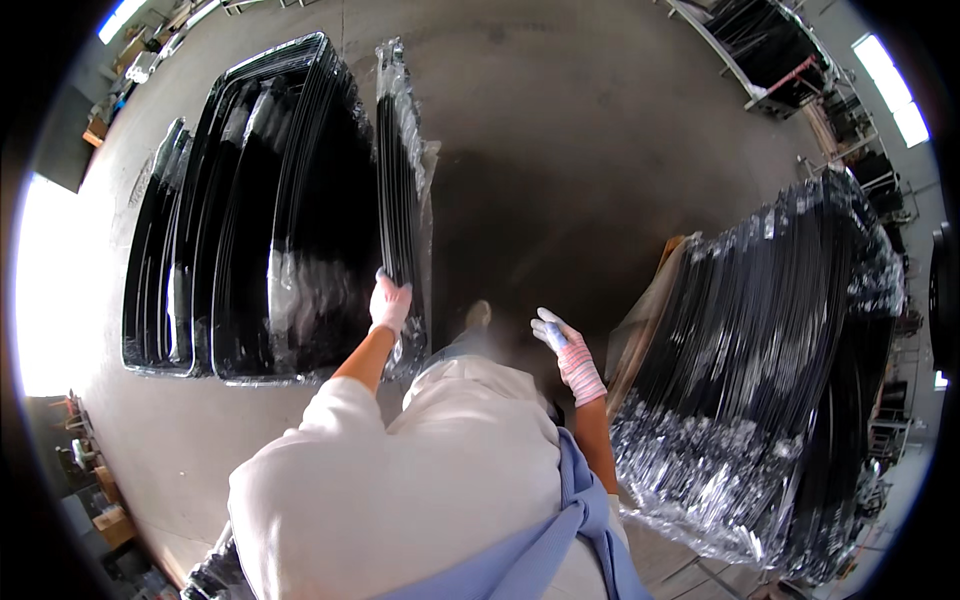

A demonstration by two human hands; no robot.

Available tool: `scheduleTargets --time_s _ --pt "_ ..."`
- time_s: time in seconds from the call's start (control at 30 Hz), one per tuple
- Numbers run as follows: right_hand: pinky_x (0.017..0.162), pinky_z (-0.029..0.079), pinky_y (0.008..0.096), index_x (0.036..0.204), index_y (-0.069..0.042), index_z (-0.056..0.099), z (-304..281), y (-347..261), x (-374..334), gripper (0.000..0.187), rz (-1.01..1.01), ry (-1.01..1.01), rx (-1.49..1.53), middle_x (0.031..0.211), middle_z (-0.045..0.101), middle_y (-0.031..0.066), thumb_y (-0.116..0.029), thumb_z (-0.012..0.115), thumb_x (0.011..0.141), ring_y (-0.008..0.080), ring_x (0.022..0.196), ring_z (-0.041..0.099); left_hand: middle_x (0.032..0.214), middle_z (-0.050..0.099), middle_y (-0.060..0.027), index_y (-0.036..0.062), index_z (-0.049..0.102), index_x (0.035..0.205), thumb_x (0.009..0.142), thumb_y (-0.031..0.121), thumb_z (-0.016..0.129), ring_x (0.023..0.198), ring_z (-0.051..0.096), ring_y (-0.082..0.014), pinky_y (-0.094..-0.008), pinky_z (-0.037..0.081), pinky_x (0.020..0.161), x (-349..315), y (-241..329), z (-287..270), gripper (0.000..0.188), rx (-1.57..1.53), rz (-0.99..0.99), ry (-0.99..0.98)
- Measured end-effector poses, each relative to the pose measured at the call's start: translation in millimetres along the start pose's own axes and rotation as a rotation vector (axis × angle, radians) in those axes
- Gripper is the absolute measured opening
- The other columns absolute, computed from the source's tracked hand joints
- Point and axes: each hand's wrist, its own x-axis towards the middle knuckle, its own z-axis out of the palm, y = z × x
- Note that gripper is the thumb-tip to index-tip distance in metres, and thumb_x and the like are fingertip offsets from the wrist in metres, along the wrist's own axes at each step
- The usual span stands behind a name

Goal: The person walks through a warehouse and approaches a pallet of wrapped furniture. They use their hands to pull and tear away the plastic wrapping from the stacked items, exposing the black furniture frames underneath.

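Observation:
My left hand [390, 302], in a white and pink glove, has its fingers closed on the near part of a narrow bundle of black frames [397, 180]. Clear plastic film wraps the ends of this bundle, which stands on edge. My right hand [567, 358], in a striped glove with white fingertips, hangs in the air to the right of my body. Its fingers are stretched out and hold nothing. Left of the bundle stand more black rounded frames [285, 180], grouped in several upright stacks, partly under plastic film.
A large film-wrapped stack of black frames [740, 340] stands close on my right, with a brown board [645, 310] at its side. Grey concrete floor [560, 110] lies ahead. A metal rack [770, 95] holding dark parts is at the far right. Boxes [112, 525] sit along the left.

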Motion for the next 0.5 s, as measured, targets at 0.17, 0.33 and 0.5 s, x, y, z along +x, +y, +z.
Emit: scheduleTargets --time_s 0.17,0.33,0.5 --pt "0.099 0.034 0.0354 0.127 0.001 0.04 0 -54 83 0.05 0.02 -0.17 -0.144 0.121 0.049 0.0204 -0.031 0.049 0.09 0.027 0.114 0.047 0.104 0.058 -0.0193 0.0074 0.034 0.128 0.077 0.025 0.061 0.097 0.056 -0.0341 -0.0381 0.045 0.083 -9 13 -6 0.06 0.062 -0.147 -0.055" --pt "0.099 0.033 0.0314 0.128 0.001 0.039 45 -95 165 0.048 0.055 -0.407 -0.378 0.122 0.049 0.018 -0.028 0.047 0.091 0.024 0.116 0.046 0.097 0.06 -0.018 0.0107 0.033 0.127 0.074 0.025 0.064 0.088 0.058 -0.035 -0.0391 0.047 0.078 -11 7 -3 0.063 0.033 -0.126 -0.051" --pt "0.093 0.036 0.0265 0.118 -0.002 0.051 84 -92 238 0.037 -0.068 -0.58 -0.496 0.115 0.057 0.0108 -0.026 0.049 0.09 0.0174 0.107 0.051 0.105 0.058 -0.0178 0.0055 0.034 0.126 0.075 0.035 0.061 0.099 0.055 -0.0336 -0.0384 0.044 0.084 2 28 -25 0.065 0.258 -0.238 -0.24"
